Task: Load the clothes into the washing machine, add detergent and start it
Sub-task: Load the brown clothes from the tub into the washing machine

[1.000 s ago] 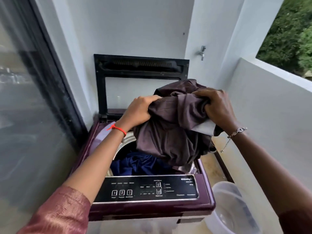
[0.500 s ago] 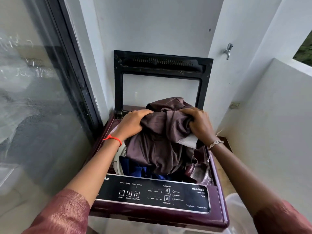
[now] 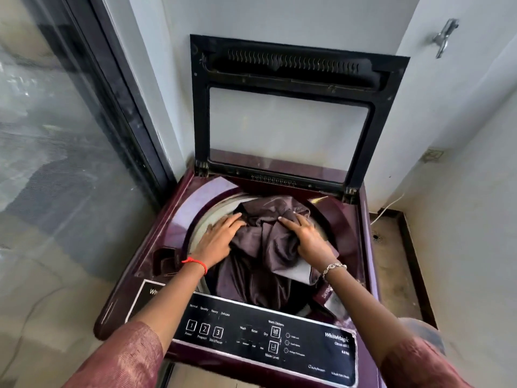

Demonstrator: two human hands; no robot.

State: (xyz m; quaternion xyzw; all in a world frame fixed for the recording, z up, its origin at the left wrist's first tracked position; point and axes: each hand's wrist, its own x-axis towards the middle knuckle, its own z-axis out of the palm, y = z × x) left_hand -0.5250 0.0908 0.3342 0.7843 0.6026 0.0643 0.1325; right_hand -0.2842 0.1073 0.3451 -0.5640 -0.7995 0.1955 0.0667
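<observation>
Head view showed left hand [image 3: 221, 240] and right hand [image 3: 307, 237], fingers spread, pressing the brown garment [image 3: 263, 270] into the drum [image 3: 195, 226]; a fold beside the right wrist might snag on the rim.

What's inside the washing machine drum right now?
A bundled brown garment fills the drum, with the left hand and right hand pressing on it. Anything beneath the garment is covered.

white walls [image 3: 279, 18]; dark-framed glass door [image 3: 56, 163] at left; perhaps a tap [image 3: 444, 37] upper right
</observation>
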